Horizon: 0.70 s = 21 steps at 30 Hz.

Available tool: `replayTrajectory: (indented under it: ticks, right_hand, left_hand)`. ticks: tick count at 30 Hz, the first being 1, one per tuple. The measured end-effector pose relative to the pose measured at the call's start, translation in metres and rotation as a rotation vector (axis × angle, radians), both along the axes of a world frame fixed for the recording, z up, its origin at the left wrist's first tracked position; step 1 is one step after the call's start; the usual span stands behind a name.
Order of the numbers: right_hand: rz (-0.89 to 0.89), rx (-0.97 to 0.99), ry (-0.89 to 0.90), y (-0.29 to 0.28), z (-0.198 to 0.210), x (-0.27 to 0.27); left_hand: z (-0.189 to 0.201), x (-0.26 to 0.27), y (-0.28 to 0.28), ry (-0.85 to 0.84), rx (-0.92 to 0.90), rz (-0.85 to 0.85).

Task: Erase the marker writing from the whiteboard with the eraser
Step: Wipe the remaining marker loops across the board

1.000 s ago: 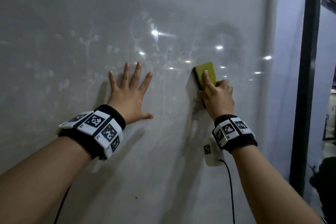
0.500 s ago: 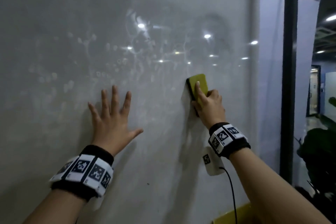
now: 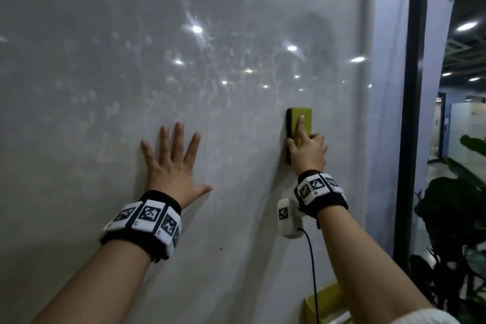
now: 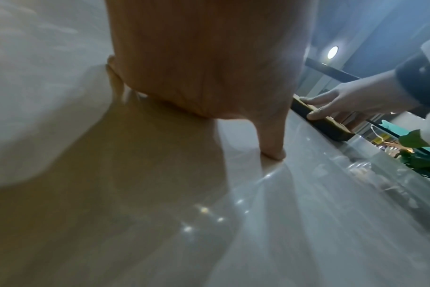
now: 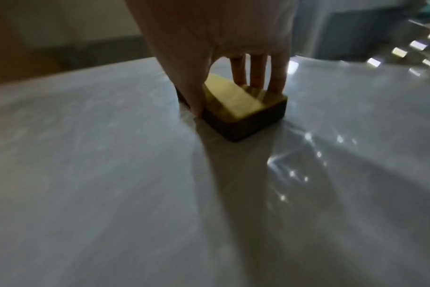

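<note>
left hand (image 3: 172, 166) flat on the whiteboard (image 3: 236, 21); eraser (image 3: 299, 123) to its right, under right hand (image 3: 307, 152).

No readable words or numbers anywhere. The whiteboard (image 3: 110, 34) carries only faint smears and light glints, no legible writing. The wristbands (image 3: 147, 214) show black-and-white square code patterns, as does the small white box (image 3: 288, 218) below the right wrist; their tiny marks are too small to read.
</note>
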State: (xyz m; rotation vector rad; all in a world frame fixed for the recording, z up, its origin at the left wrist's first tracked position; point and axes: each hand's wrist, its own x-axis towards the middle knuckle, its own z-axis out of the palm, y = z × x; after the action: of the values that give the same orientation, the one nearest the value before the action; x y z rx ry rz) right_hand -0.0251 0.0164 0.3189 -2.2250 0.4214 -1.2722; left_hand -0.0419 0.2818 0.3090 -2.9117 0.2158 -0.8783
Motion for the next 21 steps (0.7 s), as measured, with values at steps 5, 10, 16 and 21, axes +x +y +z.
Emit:
replayTrajectory:
  ticks: [5,10,16,21]
  right_hand:
    - [0.034,-0.254,-0.031,0.022,-0.021,-0.006]
    - [-0.023,-0.039,0.008,-0.005,-0.026,0.000]
    - [0.074,-0.325,-0.032,0.023,-0.048,-0.006]
    - [0.013,-0.144,0.019,-0.010,-0.032,-0.004]
  left_hand:
    - [-0.001,0.000,0.001,0.025,-0.002,-0.004]
    - [-0.001,-0.001,-0.001,0.025,0.002,0.013]
    - [0.000,-0.001,-0.001,0.040,0.003,0.007]
    - [-0.001,-0.003,0.000,0.045,-0.008,-0.006]
